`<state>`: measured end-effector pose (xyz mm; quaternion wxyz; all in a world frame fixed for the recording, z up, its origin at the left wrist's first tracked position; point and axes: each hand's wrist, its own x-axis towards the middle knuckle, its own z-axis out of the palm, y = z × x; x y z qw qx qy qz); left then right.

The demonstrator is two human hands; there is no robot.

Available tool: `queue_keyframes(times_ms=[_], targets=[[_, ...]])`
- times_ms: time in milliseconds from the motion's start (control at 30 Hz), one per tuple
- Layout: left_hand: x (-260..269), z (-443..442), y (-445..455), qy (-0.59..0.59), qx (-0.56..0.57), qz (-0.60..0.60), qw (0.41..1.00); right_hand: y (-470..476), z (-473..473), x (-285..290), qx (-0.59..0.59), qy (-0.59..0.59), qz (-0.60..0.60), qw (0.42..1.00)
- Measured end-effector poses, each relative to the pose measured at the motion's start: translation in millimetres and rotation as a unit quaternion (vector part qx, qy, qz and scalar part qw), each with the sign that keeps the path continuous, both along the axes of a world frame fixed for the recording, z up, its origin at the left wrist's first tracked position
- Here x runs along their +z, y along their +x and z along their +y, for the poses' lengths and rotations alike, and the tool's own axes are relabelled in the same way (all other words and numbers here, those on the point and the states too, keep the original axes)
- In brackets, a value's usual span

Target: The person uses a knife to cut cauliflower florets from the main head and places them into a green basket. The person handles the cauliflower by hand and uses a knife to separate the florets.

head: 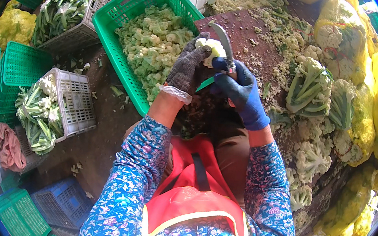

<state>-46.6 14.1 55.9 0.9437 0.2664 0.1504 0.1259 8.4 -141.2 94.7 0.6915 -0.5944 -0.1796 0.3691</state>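
Observation:
My left hand (pixel 187 64), in a grey knit glove, grips a small piece of cauliflower (pixel 215 50) above the near right side of a green plastic crate (pixel 122 81). Cut cauliflower florets (pixel 156 39) fill much of that crate. My right hand (pixel 239 85), in a blue coated glove, is closed around the handle of a curved knife (pixel 224 37); its blade points up and away, just behind and beside the cauliflower piece. A green strip (pixel 205 84) shows between my hands; whether it belongs to the knife's handle I cannot tell.
Cauliflower heads (pixel 311 87) and crumbs lie on the dark red board (pixel 245 33) and to its right. Yellow net sacks (pixel 342 37) of cauliflower line the right side. White crates (pixel 77 104) with leaves and stalks stand left, near stacked green crates (pixel 22 65). A blue crate (pixel 65 202) is lower left.

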Motion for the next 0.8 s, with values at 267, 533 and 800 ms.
queue_keyframes(times_ms=[267, 533, 800], targets=[[-8, -2, 5, -0.040, 0.105, -0.015, 0.994, -22, 7, -8, -0.081, -0.129, -0.242, 0.958], [-7, -3, 0, -0.096, 0.103, 0.025, 0.990, -29, 16, -26, -0.045, -0.219, -0.384, 0.896], [-11, -10, 5, -0.038, 0.196, 0.110, 0.974, -40, 31, -32, -0.032, -0.335, -0.439, 0.833]])
